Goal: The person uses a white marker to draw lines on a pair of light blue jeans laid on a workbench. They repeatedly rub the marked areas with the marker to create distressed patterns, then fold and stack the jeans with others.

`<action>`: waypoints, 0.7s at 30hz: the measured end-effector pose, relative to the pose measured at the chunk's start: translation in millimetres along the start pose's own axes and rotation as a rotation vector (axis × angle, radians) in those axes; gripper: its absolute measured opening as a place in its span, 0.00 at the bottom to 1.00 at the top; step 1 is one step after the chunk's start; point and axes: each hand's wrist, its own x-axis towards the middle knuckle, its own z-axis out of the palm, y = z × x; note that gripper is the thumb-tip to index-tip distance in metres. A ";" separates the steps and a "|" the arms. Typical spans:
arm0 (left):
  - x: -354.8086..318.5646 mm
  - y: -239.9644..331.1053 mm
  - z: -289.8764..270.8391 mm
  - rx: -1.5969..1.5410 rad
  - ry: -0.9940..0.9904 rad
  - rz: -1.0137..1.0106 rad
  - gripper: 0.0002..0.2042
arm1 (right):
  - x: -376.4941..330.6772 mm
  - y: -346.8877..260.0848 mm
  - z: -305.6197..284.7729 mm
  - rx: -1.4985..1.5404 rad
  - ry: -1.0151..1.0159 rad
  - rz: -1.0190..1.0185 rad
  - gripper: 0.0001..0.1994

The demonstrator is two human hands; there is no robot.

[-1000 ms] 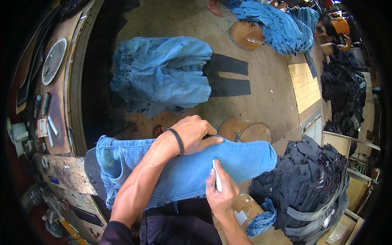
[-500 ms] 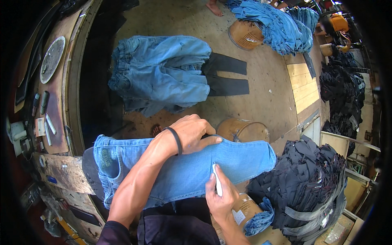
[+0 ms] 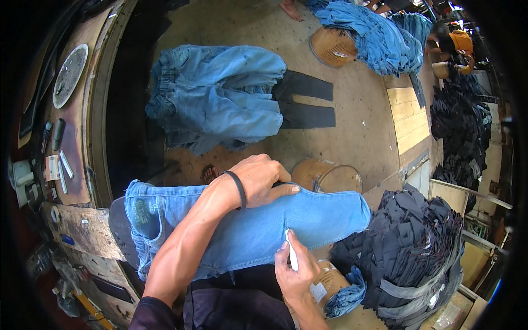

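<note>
A light-blue pair of jeans (image 3: 242, 236) is stretched lengthwise across in front of me, waist end at the left, leg toward the right. Over its far edge, my left hand (image 3: 256, 179) is closed, with the thumb lying on top of the cloth and the fingertips hidden. A slim white pen-like tool (image 3: 292, 254) is held in my right hand (image 3: 297, 272), its tip against the denim near the middle of the leg. What kind of tool it is, I cannot make out. A dark rounded board end (image 3: 122, 228) sticks out beyond the waistband.
Beyond lies a pile of blue jeans (image 3: 220, 96) on dark board legs (image 3: 308, 115). At the right stands a large bundle of black cloth (image 3: 410, 247). Brown drums (image 3: 330, 175) stand on the floor. A wooden bench (image 3: 77, 165) with small tools runs along the left.
My right hand has drawn the white tool slightly toward me along the denim. My left hand keeps its place on the jeans.
</note>
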 end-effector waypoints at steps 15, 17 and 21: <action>1.5 -6.3 5.0 0.000 0.032 0.022 0.17 | 22.9 -3.2 14.9 0.037 0.007 -0.033 0.18; 1.9 -7.1 5.8 0.006 0.031 0.023 0.16 | 20.9 -3.4 14.4 0.034 0.002 -0.028 0.19; 1.5 -6.1 5.6 0.011 0.014 0.006 0.16 | 2.9 -12.5 -1.9 0.021 -0.079 0.031 0.19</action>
